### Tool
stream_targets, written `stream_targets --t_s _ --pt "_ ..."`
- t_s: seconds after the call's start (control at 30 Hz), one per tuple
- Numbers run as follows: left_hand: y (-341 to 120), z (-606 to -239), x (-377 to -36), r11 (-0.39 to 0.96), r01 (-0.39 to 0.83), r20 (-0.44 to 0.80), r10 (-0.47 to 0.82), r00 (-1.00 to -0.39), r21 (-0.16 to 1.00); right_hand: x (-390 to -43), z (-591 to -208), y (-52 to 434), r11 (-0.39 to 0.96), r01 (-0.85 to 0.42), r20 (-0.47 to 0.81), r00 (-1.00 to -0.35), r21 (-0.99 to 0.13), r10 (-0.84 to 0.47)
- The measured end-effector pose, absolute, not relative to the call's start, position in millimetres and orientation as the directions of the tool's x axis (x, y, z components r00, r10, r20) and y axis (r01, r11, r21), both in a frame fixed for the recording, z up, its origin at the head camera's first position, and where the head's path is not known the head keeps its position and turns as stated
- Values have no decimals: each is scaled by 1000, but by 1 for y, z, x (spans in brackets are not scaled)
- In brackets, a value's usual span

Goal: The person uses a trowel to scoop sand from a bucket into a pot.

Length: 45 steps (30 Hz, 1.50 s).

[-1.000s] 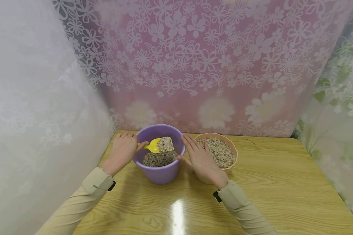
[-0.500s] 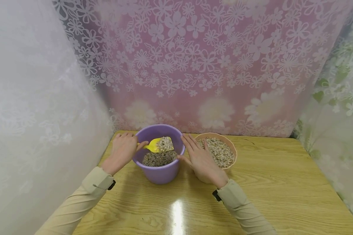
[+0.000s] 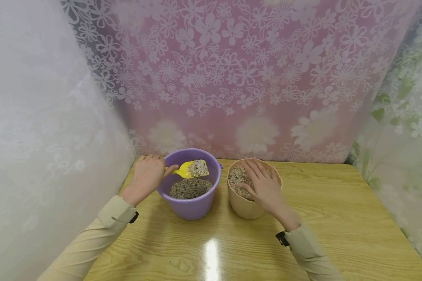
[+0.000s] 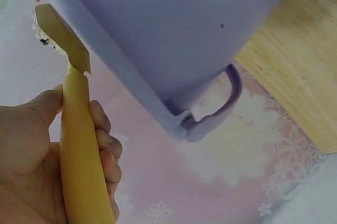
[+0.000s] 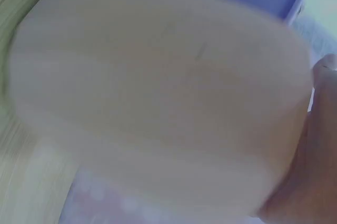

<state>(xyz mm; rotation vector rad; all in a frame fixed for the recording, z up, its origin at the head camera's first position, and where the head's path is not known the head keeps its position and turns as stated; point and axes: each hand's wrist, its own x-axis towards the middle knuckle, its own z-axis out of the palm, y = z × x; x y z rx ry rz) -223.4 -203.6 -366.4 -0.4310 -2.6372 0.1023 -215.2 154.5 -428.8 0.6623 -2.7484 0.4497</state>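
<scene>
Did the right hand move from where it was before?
Yes. The right hand moved right, away from the purple bucket, and now lies over the tan bucket.

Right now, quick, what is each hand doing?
Left hand: closed round the handle of the yellow scoop, which is loaded with grain over the purple bucket.
Right hand: open, fingers spread on the grain in the beige pot.

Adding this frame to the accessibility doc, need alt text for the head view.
A person's left hand holds a yellow scoop full of grain over a purple bucket partly filled with grain. Their right hand rests on the grain in a beige pot beside it, on a wooden table with flowered curtains behind.
</scene>
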Motion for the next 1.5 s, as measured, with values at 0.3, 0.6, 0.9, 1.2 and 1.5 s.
stream_targets --t_s 0.3,0.6,0.9,1.2,1.5 --pt "-187 -354 -231 937 315 420 349 -837 -150 -207 -433 225 883 -364 252 -921 -297 -295" --pt "-154 -340 -237 922 360 384 385 -839 -140 -201 -442 243 875 -362 158 -932 -323 -327" --pt "-107 -339 -250 903 411 314 429 -847 -126 -202 -448 243 876 -361 190 -930 -319 -315" --pt "-64 -342 -261 866 466 262 499 -826 -182 -204 -451 244 881 -358 199 -930 -310 -308" --pt "-27 -347 -274 835 480 149 529 -836 -269 -203 -450 241 898 -338 195 -937 -282 -291"
